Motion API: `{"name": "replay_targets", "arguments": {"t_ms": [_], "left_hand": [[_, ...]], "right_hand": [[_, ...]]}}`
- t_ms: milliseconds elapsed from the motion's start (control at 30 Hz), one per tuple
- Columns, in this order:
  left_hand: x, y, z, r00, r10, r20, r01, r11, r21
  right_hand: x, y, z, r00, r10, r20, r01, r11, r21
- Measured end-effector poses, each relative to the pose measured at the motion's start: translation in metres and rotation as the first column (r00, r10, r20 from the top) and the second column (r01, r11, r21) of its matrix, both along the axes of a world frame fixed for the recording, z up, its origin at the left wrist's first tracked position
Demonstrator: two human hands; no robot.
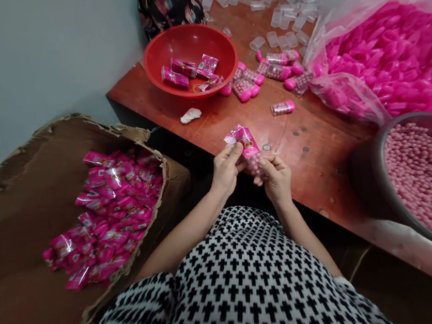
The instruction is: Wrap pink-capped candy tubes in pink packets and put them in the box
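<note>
Between my hands, over the table's near edge, is a small clear candy container (254,164) filled with pink balls. A shiny pink printed wrapper (248,140) covers its upper part. My left hand (227,168) pinches the wrapper from the left, thumb on top. My right hand (276,176) grips the lower end of the container with thumb and fingers. Part of the container is hidden behind the fingers. On the table just beyond lies one filled container (282,107) with a pink cap, and more capped containers (246,86) lie in a loose group behind it.
A red bowl (150,68) holds several pink wrapper bundles. Left of the table, a cardboard box (19,215) contains many wrapped packs (115,204). Pink caps (395,58) fill a plastic bag at right, near a bucket of pink balls (428,174). Clear empty containers (289,16) lie at the back.
</note>
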State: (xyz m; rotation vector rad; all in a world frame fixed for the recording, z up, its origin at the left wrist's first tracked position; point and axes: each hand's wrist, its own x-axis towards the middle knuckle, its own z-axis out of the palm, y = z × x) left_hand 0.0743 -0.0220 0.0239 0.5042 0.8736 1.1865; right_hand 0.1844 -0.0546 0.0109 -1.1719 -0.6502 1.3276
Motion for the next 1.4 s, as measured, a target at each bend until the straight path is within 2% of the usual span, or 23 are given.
{"name": "replay_targets", "arguments": {"t_ms": [67,133,200,300,467,567,800,1000,1100,1233,1300,1400], "left_hand": [[-0.002,0.006,-0.003,0.998,0.038,-0.055,-0.036,0.999,0.038],[-0.003,0.010,-0.008,0.971,0.117,-0.206,-0.096,0.989,0.109],[-0.004,0.013,-0.011,0.881,0.210,-0.424,-0.121,0.966,0.228],[-0.006,0.016,-0.012,0.709,0.295,-0.641,-0.038,0.923,0.383],[-0.007,0.018,-0.009,0.579,0.365,-0.729,0.042,0.880,0.473],[-0.007,0.019,-0.012,0.548,0.372,-0.749,0.051,0.879,0.474],[-0.011,0.017,-0.021,0.635,0.287,-0.717,0.031,0.918,0.395],[-0.018,0.018,-0.018,0.725,0.183,-0.664,0.085,0.933,0.350],[-0.021,0.018,-0.015,0.715,0.170,-0.678,0.144,0.913,0.381],[-0.023,0.017,-0.013,0.700,0.216,-0.680,0.134,0.896,0.423],[-0.024,0.019,-0.016,0.750,0.188,-0.635,0.119,0.905,0.408],[-0.025,0.023,-0.021,0.883,0.051,-0.466,0.124,0.933,0.337]], "right_hand": [[0.001,-0.001,-0.001,1.000,-0.002,0.013,0.002,1.000,-0.010],[0.000,-0.002,-0.003,1.000,-0.010,0.011,0.010,1.000,-0.017],[-0.001,-0.001,-0.004,1.000,-0.010,-0.003,0.010,1.000,-0.024],[-0.002,0.000,-0.006,0.999,-0.012,-0.044,0.011,1.000,-0.028],[-0.004,0.000,-0.010,0.994,0.004,-0.106,-0.008,0.999,-0.034],[-0.004,0.000,-0.011,0.993,0.007,-0.118,-0.011,0.999,-0.037],[0.000,0.000,-0.010,0.994,0.048,-0.103,-0.053,0.998,-0.044],[0.004,0.000,-0.009,0.989,0.098,-0.112,-0.104,0.994,-0.045],[0.005,0.000,-0.008,0.988,0.103,-0.115,-0.110,0.993,-0.051],[0.005,0.000,-0.008,0.986,0.114,-0.121,-0.121,0.991,-0.050],[0.005,0.000,-0.009,0.982,0.134,-0.133,-0.141,0.989,-0.046],[0.005,0.000,-0.009,0.979,0.144,-0.146,-0.151,0.988,-0.043]]}}
